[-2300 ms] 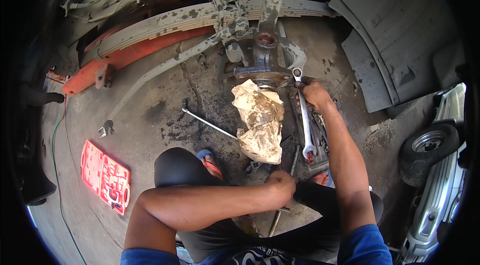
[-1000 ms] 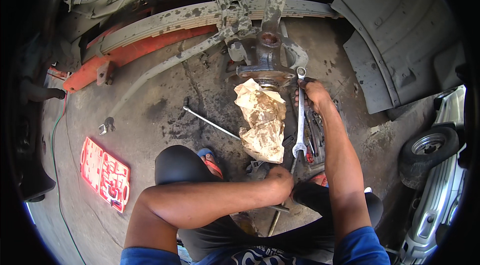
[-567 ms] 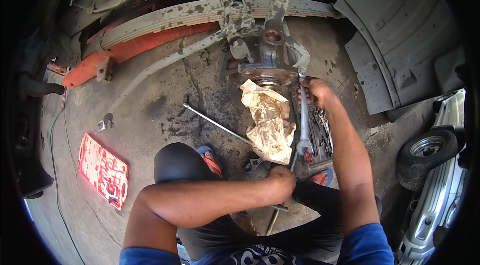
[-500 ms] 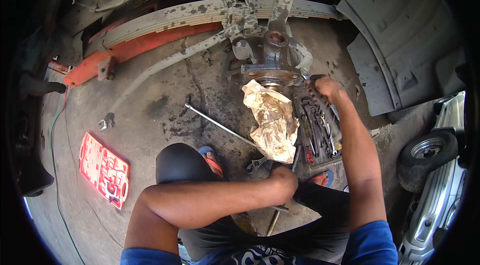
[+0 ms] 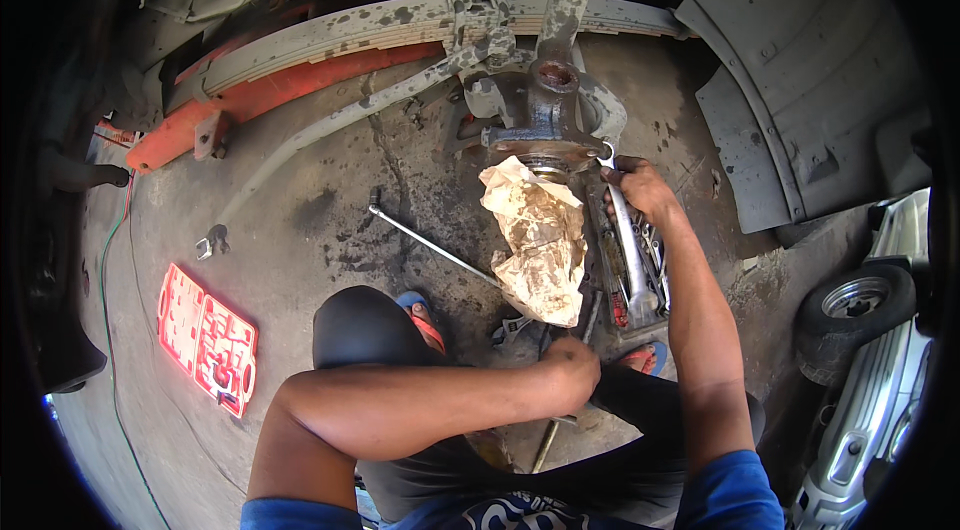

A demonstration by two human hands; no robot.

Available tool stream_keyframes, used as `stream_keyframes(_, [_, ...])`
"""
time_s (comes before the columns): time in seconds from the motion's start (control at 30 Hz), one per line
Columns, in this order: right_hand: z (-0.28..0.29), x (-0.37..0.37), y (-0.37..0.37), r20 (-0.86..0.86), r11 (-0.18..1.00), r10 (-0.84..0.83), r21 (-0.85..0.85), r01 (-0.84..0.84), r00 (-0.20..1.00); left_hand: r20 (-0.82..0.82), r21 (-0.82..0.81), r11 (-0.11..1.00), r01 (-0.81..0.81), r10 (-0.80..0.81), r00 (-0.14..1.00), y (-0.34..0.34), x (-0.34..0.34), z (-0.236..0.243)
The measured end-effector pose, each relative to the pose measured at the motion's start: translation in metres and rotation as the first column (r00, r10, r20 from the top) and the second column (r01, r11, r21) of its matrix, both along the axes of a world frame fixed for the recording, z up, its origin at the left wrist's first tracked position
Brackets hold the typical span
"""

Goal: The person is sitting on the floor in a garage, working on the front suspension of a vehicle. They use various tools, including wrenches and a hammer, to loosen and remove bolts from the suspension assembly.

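Observation:
My right hand (image 5: 640,190) is closed around a long combination wrench (image 5: 630,245). The wrench's upper end sits at the right edge of the brown, greasy axle knuckle (image 5: 548,120), and its open jaw points down over the tools. My left hand (image 5: 572,368) is a fist between my knees, just below a crumpled, grease-stained sheet of paper (image 5: 540,260). What its fingers hold is hidden. The paper hangs below the knuckle and covers whatever is under it.
A tool tray (image 5: 612,305) with wrenches lies below my right hand. A long-handled socket wrench (image 5: 432,244) is on the concrete, left of the paper. Further left is a red tool case (image 5: 208,338). Leaf springs (image 5: 330,42) and a grey fender panel (image 5: 790,80) enclose the work area.
My right hand has swung the lower end of the wrench leftward, and the forearm has come in with it. The paper has shifted slightly left. My left hand has barely moved.

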State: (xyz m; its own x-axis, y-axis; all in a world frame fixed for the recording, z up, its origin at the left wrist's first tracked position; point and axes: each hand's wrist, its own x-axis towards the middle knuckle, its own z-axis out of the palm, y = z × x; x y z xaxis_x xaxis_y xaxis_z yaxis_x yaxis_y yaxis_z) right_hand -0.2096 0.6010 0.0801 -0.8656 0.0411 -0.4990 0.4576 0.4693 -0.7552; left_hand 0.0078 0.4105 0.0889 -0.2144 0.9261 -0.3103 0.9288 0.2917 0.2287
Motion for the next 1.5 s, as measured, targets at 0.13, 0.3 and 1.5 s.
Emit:
stream_keyframes(0.13, [-0.009, 0.006, -0.017, -0.035, 0.987, -0.114, -0.121, 0.109, 0.993, 0.020, -0.093, 0.994, -0.055, 0.057, 0.998, 0.003, -0.007, 0.005])
stream_keyframes(0.3, [-0.012, -0.002, -0.018, 0.033, 0.935, -0.266, -0.235, 0.266, 0.963, 0.093, -0.141, 0.988, 0.062, -0.049, 0.995, 0.001, -0.011, 0.007])
stream_keyframes(1.5, [0.049, -0.011, 0.111, -0.294, 0.937, 0.179, 0.342, -0.071, 0.939, 0.127, 0.488, 0.777, -0.396, 0.386, 0.914, 0.016, -0.136, 0.131])
